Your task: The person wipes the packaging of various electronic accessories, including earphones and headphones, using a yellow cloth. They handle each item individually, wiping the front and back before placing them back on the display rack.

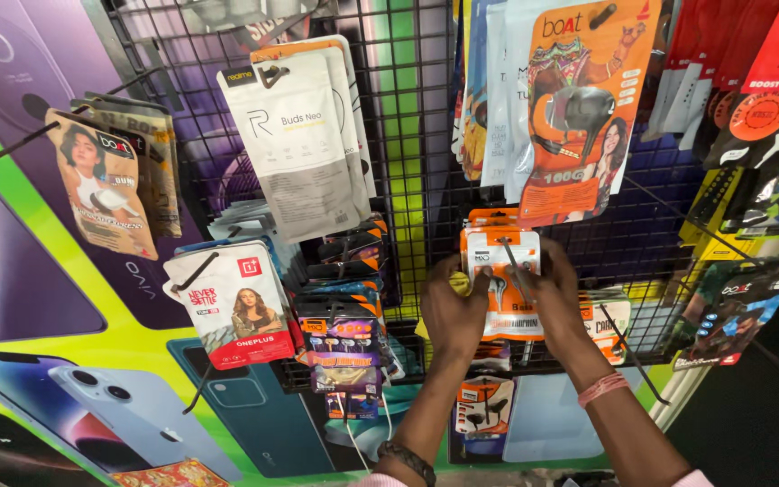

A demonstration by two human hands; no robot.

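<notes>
Head view, read near to far. Nearest us, our two forearms rise from six o'clock: a dark beaded bracelet (407,458) on the left wrist, a pink band (603,388) on the right. Our left hand (453,311) is curled shut on the left edge of an orange-and-white earphone packet (501,271); our right hand (554,293) closes its fingers on the right edge, so the packet is steadied from both sides, square to the rack. The packet sits at the centre of the view, its hang-hole on a metal peg (517,271), with more of the same kind stacked behind it and another earphone card (484,401) below at six o'clock. Beyond, the black wire grid panel (407,117) carries pegs so that goods hang face-out: a white earbuds pouch (297,135) at eleven o'clock, a large orange headset pack (579,108) at one o'clock, a white-and-red card (236,302) at nine o'clock. Farthest back, phone posters (38,271) cover the wall
</notes>
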